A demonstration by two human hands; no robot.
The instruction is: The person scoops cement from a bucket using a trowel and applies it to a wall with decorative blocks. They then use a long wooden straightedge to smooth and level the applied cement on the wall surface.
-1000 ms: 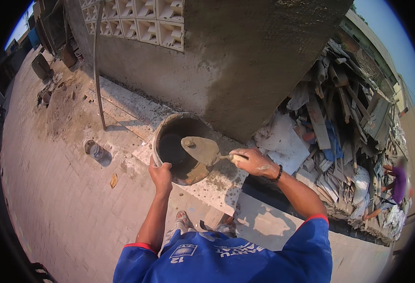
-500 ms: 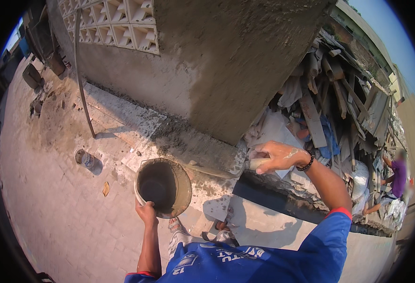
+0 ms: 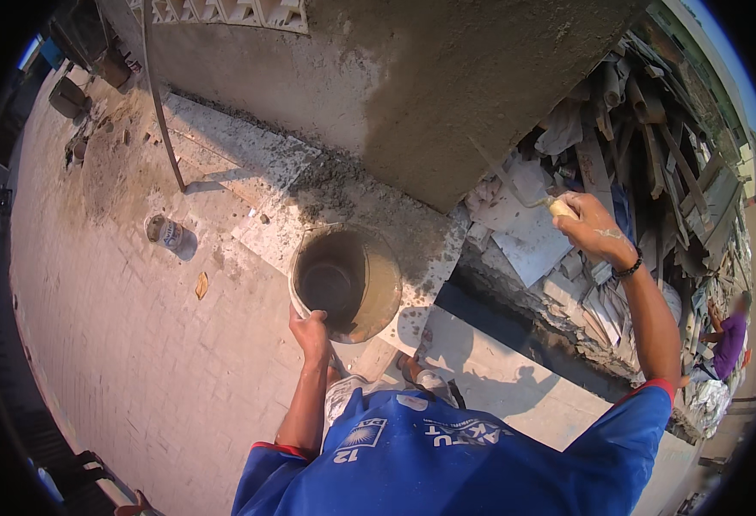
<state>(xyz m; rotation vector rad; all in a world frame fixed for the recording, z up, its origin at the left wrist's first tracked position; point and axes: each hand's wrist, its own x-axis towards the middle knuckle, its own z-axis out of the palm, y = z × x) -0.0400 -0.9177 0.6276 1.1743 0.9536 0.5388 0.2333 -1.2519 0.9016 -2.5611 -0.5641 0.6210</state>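
Observation:
My left hand grips the rim of a mortar-smeared bucket, which is tipped so that I look into its dark inside. What lies at the bottom is in shadow and hard to make out. Out to the right, my right hand is closed around the pale yellow handle of a trowel. The thin blade points up and left toward the corner of the wall, and I cannot tell whether it touches. Darker, wet-looking plaster covers that side of the wall; the part farther left is lighter.
Crumbs of mortar lie on a board along the wall's foot. A small tub stands on the paving, near a bent rod. Right of the corner are a dark trench and piled scrap planks. A person in purple is far right.
My right hand has swung up and to the right, and the trowel's blade now shows beside the wall corner. The bucket, still in my left hand, sits farther right. The view has shifted too.

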